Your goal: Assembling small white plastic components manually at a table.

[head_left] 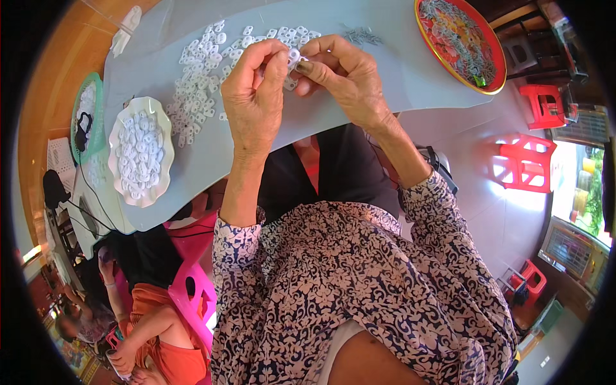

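My left hand [256,90] and my right hand [343,77] meet over the grey table, fingertips pinched together on a small white plastic piece [294,56]. The piece has rounded holes; its exact kind is hard to make out. Thumb and forefinger of each hand press on it from either side. Many similar white plastic pieces [196,86] lie spread behind and to the left of my hands. Beyond my right hand is a small heap of grey screws or pins [362,35]. What the curled lower fingers hold, if anything, is hidden.
A scalloped white dish [168,157] full of white pieces stands at the table's left. Behind it is a green basket [99,122]. A red, gold-rimmed tray [420,25] holds many grey screws or pins at the far right. Another person [160,327] sits at the lower left near a pink chair [192,289].
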`<state>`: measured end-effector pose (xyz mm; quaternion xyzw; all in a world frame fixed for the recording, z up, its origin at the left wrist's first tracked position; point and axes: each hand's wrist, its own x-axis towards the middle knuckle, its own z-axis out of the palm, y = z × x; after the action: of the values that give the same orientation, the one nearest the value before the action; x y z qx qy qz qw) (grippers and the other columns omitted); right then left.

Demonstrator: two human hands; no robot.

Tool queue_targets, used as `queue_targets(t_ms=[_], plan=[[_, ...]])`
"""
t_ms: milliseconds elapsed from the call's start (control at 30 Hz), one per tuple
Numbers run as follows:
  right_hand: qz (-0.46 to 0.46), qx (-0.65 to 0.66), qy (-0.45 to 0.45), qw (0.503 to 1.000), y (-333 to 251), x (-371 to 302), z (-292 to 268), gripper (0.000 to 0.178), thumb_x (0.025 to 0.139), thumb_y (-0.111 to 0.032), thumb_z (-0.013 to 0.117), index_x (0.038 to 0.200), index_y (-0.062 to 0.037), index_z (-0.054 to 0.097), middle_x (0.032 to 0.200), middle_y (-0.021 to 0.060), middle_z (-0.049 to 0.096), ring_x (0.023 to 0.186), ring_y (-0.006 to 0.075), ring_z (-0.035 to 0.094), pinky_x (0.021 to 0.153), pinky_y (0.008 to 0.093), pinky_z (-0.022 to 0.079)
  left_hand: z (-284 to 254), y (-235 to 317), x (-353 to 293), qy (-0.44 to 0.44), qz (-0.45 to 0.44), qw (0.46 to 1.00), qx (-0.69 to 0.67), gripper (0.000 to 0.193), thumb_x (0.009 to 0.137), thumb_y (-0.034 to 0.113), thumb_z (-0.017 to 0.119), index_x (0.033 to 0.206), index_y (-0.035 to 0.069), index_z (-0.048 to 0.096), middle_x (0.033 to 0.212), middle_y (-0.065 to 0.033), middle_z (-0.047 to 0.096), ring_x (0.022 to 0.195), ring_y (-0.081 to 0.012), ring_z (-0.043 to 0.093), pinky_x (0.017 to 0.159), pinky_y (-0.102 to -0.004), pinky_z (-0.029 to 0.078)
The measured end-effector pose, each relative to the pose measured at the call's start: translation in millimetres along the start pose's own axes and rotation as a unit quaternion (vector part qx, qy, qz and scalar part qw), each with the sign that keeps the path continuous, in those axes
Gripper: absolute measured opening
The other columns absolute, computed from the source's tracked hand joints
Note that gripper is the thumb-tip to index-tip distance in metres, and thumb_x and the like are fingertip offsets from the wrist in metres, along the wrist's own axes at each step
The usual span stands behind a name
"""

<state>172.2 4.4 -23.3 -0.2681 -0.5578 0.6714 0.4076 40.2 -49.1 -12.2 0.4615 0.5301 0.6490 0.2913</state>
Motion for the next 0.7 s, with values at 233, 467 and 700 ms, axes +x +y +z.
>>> queue_targets(t_ms=[233, 467, 700], plan=[[-0.020, -0.041, 0.003, 0.999, 0.4, -1.7, -0.6, 0.017, 0.090, -0.005, 0.056, 0.105, 0.0020, 0.054, 0.078, 0.0089, 0.066, 0.068, 0.0126, 0.065, 0.064, 0.0254, 0.055, -1.5, -0.9, 8.6, -0.059, 0.048, 0.995, 0.065, 0.010, 0.088, 0.011, 0.058, 0.092, 0.002, 0.061, 0.071, 0.0015, 0.056, 0.058, -0.0040, 0.043, 0.052, -0.0191, 0.037], [-0.038, -0.038, 0.022, 0.998, 1.0, -1.7, 0.2, 0.021, 0.090, -0.005, 0.057, 0.109, 0.0010, 0.055, 0.080, 0.0085, 0.067, 0.071, 0.0121, 0.065, 0.066, 0.0246, 0.054, -7.2, 15.9, 7.9, -0.062, -0.028, 0.993, 0.094, 0.016, 0.090, 0.016, 0.056, 0.091, 0.001, 0.060, 0.072, -0.0022, 0.059, 0.063, -0.0081, 0.051, 0.056, -0.0228, 0.042], [-0.031, -0.067, -0.003, 0.997, 2.2, -1.9, -2.5, 0.022, 0.089, -0.006, 0.059, 0.109, 0.0009, 0.056, 0.079, 0.0079, 0.067, 0.069, 0.0107, 0.064, 0.065, 0.0240, 0.053, -2.7, 8.4, 2.4, -0.102, -0.028, 0.989, 0.102, 0.022, 0.092, 0.021, 0.053, 0.088, 0.000, 0.057, 0.066, -0.0036, 0.056, 0.062, -0.0097, 0.051, 0.056, -0.0245, 0.042]])
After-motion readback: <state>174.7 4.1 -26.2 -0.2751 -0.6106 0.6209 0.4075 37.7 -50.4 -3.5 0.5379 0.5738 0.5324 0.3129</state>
